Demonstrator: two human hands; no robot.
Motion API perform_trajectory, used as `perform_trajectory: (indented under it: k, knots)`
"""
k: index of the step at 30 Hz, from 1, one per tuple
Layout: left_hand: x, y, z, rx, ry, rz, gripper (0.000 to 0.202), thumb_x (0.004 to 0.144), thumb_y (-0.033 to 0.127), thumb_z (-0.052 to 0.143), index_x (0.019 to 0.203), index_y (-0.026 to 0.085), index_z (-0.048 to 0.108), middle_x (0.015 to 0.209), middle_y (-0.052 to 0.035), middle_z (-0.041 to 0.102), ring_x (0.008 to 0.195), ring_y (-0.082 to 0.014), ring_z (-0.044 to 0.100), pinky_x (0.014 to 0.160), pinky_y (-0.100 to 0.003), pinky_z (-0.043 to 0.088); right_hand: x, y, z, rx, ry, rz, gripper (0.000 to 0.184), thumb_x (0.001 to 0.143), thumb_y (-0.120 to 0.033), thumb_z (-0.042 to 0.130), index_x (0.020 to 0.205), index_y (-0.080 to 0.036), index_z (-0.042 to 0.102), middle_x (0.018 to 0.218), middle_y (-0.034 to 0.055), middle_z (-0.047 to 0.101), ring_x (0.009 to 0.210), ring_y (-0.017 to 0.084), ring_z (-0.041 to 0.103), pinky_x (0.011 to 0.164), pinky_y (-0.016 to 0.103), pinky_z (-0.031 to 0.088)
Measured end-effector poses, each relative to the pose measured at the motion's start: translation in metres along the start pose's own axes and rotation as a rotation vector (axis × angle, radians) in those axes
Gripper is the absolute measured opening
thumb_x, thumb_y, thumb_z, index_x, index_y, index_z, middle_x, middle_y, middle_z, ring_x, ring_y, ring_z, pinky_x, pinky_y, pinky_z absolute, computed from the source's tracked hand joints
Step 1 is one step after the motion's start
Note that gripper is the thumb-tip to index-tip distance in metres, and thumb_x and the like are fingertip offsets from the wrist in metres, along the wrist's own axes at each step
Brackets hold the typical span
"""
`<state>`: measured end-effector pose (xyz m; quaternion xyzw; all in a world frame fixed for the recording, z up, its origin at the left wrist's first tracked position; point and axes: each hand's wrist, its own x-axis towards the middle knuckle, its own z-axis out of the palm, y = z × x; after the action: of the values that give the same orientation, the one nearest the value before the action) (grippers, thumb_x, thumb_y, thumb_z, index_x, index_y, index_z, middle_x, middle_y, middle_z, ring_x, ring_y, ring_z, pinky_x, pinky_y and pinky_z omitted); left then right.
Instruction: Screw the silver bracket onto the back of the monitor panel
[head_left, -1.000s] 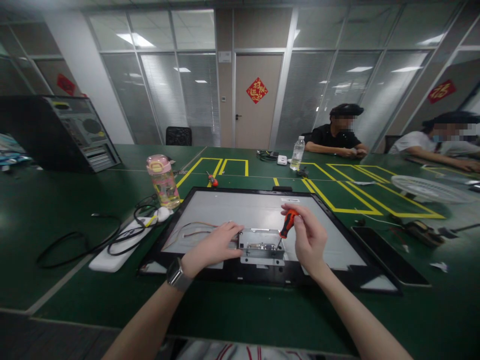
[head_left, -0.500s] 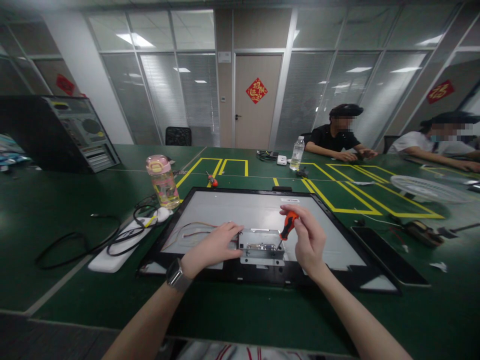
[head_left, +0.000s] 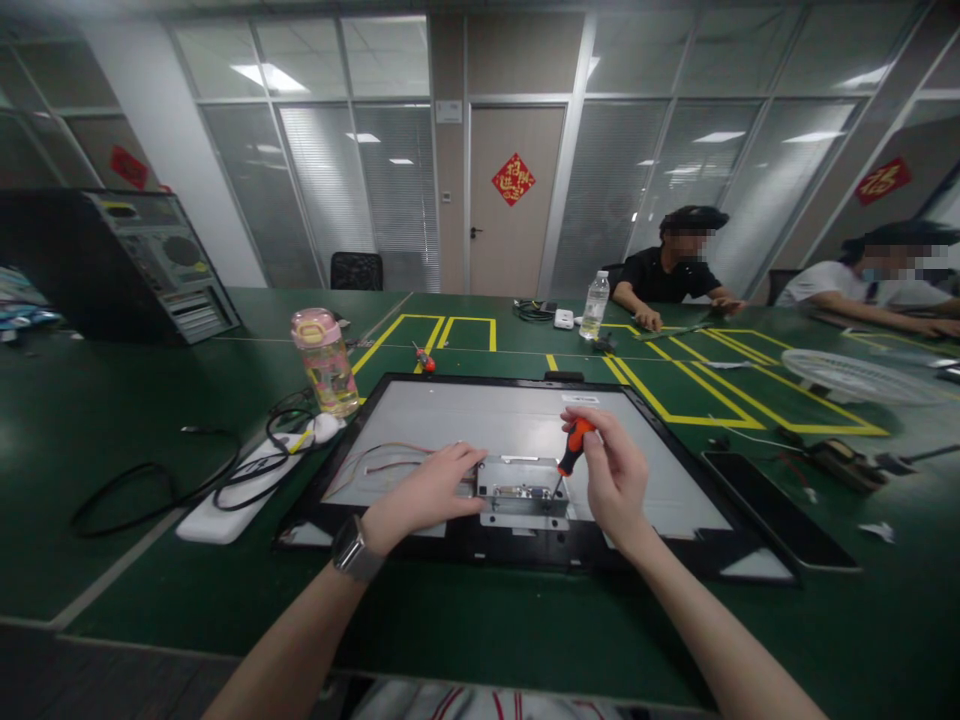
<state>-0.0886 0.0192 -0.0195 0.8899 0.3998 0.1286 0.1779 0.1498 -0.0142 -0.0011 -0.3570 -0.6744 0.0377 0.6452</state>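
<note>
A monitor panel (head_left: 450, 410) with a black frame and pale grey back lies flat on the table before me. Near its front edge sits a silver metal bracket (head_left: 517, 520) with connectors along it. My left hand (head_left: 431, 490) grips the bracket's left end, fingers on top and thumb by the near side. In my right hand (head_left: 619, 475) is a screwdriver (head_left: 574, 448) with an orange and black handle. It leans slightly, its tip at the bracket's right part; the exact contact point is too small to make out. Thin wires (head_left: 390, 455) lie left of the bracket.
On the left are a power strip (head_left: 225, 505), a pink-lidded bottle (head_left: 326, 365) and a computer tower (head_left: 142, 265). A second screwdriver (head_left: 425, 360) lies beyond the panel. At right lies a dark flat slab (head_left: 780, 510). Two people sit across the table.
My right hand and the screwdriver have shifted very slightly left. My left hand stays put. Across the table, one person's hands have moved apart over a thin greenish piece.
</note>
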Motion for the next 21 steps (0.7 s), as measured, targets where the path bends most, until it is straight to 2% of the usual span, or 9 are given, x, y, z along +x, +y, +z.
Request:
perform_trajectory:
  k: [5,11,14,17,19,21]
  knots:
    - [0.0007,-0.0007,0.0007,0.003,0.004,0.001,0.058,0.081,0.034,0.061,0.135,0.022,0.042,0.129,-0.0077,0.05,0.12,-0.0241,0.047,0.103,-0.033,0.035,0.0029,-0.001,0.0023,-0.146,0.088,-0.052,0.016,0.083,-0.02,0.059,0.098,-0.023,0.065,0.084,0.004,0.058,0.077,0.019,0.058,0.073,0.037,0.047]
    - [0.001,-0.0001,-0.0002,-0.001,-0.001,-0.013,0.058,0.081,0.034,0.062,0.134,0.022,0.043,0.13,-0.0083,0.05,0.12,-0.0246,0.047,0.104,-0.034,0.035,-0.0012,0.0026,-0.0006,-0.005,0.003,0.013,0.028,0.093,-0.02,0.04,0.108,-0.022,0.062,0.1,0.0077,0.064,0.086,0.021,0.062,0.076,0.039,0.048]
    - [0.001,-0.0003,0.0006,-0.002,0.005,-0.002,0.058,0.081,0.032,0.062,0.134,0.021,0.043,0.129,-0.0083,0.05,0.119,-0.0245,0.048,0.103,-0.034,0.036,0.0001,0.0006,0.001,-0.055,0.026,-0.009,0.022,0.089,-0.018,0.049,0.106,-0.022,0.063,0.094,0.0067,0.064,0.083,0.021,0.062,0.076,0.038,0.048]
    - [0.0008,-0.0002,0.001,-0.007,0.009,0.006,0.057,0.081,0.031,0.061,0.134,0.022,0.043,0.128,-0.0082,0.051,0.118,-0.0245,0.048,0.102,-0.034,0.037,0.0027,-0.002,0.0026,-0.154,0.076,-0.046,0.016,0.083,-0.018,0.06,0.097,-0.023,0.065,0.086,0.0043,0.059,0.078,0.019,0.059,0.072,0.036,0.048]
    - [0.0006,0.0003,0.0005,-0.013,0.007,0.001,0.056,0.081,0.032,0.061,0.134,0.022,0.043,0.129,-0.008,0.051,0.118,-0.0246,0.049,0.102,-0.034,0.037,0.003,-0.0023,0.0023,-0.16,0.077,-0.043,0.013,0.084,-0.019,0.059,0.095,-0.023,0.065,0.084,0.0034,0.056,0.075,0.018,0.058,0.07,0.035,0.048]
    - [0.0004,0.001,-0.0004,-0.017,0.003,-0.004,0.056,0.081,0.032,0.061,0.133,0.022,0.043,0.13,-0.0079,0.05,0.119,-0.0246,0.048,0.103,-0.034,0.036,0.0019,-0.0014,0.0011,-0.112,0.045,-0.031,0.017,0.088,-0.021,0.051,0.098,-0.022,0.064,0.088,0.0051,0.058,0.08,0.02,0.059,0.072,0.037,0.048]
